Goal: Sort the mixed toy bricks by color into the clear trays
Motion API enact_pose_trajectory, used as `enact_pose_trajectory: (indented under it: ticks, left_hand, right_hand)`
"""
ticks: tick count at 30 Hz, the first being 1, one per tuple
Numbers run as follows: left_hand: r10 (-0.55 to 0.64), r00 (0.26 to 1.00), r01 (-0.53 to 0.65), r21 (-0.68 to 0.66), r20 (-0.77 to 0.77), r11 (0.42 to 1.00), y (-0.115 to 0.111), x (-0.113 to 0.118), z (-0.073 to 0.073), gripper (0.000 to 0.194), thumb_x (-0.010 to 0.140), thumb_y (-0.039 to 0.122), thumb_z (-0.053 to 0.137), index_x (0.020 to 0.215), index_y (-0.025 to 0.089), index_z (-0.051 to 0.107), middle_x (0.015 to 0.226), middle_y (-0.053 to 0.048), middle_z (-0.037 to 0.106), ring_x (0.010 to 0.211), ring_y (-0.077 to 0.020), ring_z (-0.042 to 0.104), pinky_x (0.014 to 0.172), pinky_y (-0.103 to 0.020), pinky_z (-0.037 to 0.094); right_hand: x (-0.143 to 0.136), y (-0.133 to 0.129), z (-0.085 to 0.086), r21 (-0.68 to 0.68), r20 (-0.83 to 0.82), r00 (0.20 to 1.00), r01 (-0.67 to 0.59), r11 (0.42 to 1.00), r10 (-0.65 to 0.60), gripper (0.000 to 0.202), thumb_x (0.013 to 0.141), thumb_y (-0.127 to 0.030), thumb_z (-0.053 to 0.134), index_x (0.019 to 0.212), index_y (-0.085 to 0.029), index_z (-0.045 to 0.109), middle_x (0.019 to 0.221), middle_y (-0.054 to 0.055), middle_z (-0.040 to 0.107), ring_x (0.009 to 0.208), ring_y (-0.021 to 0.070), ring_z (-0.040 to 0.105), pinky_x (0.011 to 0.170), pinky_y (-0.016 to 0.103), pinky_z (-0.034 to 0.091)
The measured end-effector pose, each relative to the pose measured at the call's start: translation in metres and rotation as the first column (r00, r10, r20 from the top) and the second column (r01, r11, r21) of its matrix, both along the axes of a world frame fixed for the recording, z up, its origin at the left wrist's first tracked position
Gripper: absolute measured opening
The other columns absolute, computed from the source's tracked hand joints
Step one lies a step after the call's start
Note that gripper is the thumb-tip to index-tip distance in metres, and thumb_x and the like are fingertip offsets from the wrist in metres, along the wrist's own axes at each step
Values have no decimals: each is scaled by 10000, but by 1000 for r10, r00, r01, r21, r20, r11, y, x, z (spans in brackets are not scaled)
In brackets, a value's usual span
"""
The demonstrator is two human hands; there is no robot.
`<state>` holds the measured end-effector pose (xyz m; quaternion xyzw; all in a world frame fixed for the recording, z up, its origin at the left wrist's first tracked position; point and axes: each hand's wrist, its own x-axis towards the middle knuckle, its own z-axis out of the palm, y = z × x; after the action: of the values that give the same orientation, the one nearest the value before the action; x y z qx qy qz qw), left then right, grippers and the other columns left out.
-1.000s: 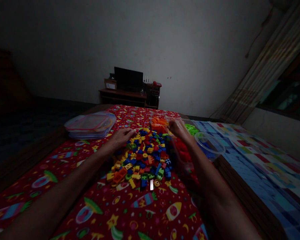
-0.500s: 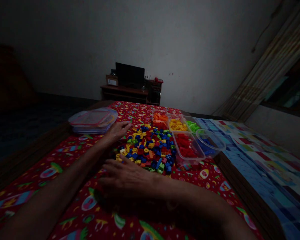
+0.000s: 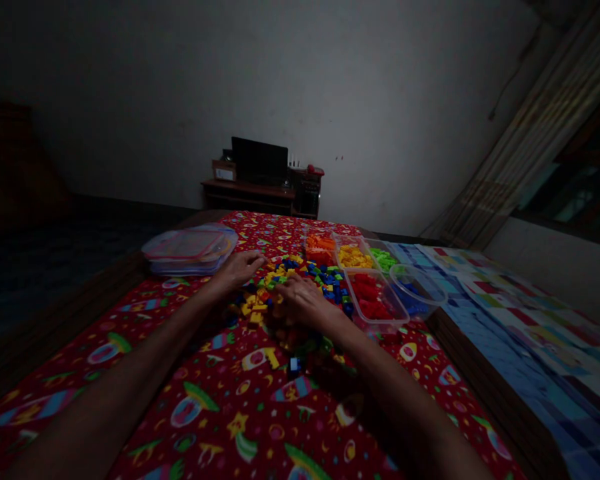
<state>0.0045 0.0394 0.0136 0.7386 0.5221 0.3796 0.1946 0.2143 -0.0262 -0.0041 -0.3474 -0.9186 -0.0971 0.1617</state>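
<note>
A mixed pile of small plastic building blocks in yellow, blue, red, green and orange lies on the red patterned cloth. My left hand rests at the pile's left edge, its fingers slightly bent and apart, gripping nothing visible. Over the middle of the pile is my right hand, palm down with loosely bent fingers among the blocks. Its fingertips are partly hidden in shadow. A light blue block stands apart at the near side.
To the right stand clear containers of sorted blocks: orange pieces, yellow pieces, green pieces, red pieces and blue pieces. Stacked lids lie left. A bed adjoins the right edge.
My right hand has moved forward and right, from the pile's near left edge onto its middle. Blocks have shifted, and some now lie nearer to me. My left hand has barely moved.
</note>
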Motion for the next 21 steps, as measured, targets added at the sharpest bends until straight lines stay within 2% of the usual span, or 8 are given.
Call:
enact_pose_trajectory:
  ticks: [3,7,10,13,17,21]
  left_hand:
    - [-130,987,125,-55,-95,991,2,-2,-2,479,708,574,476,838,180,714,866,-56,737,848,-243,655,773,-305,502]
    - [-287,936,254,-174,-206,951,-1,-1,1,480,700,528,506,933,165,718,958,-69,741,909,-250,662,820,-311,502]
    - [-374,891,311,-255,-256,915,-7,6,4,440,716,445,521,997,161,707,994,-60,739,916,-235,664,822,-292,499]
    - [-422,843,335,-289,-334,897,-15,17,5,359,721,336,535,995,179,706,990,-35,737,889,-204,661,801,-255,489]
    - [-421,764,332,-263,-488,906,-30,31,3,329,673,247,604,985,209,698,948,-9,721,844,-175,637,734,-213,461]
    - [-352,739,329,-149,-575,933,-40,38,4,210,699,208,562,870,178,679,808,-6,677,720,-146,590,621,-200,407]
  right_hand:
    - [26,14,10,-122,-104,990,84,989,-97,240,877,-241,582,1099,-155,612,995,108,650,926,184,581,814,285,423]
    - [55,18,28,-260,-161,959,189,947,-235,313,834,-198,605,1142,-150,632,953,96,685,854,185,614,751,261,425]
    - [65,12,40,-266,-246,914,258,929,-324,329,827,-151,550,1143,-131,642,932,100,694,792,182,612,695,256,423]
    - [65,5,48,-243,-296,885,293,925,-358,323,811,-96,487,1078,-142,662,839,68,684,698,150,577,627,230,396]
    - [53,-1,51,-220,-187,907,335,916,-377,274,879,-134,433,995,-153,681,756,58,667,631,134,552,587,226,350]
    - [45,-5,46,-229,24,946,321,919,-324,219,888,-267,551,1045,-181,676,886,80,693,779,171,613,648,239,372]
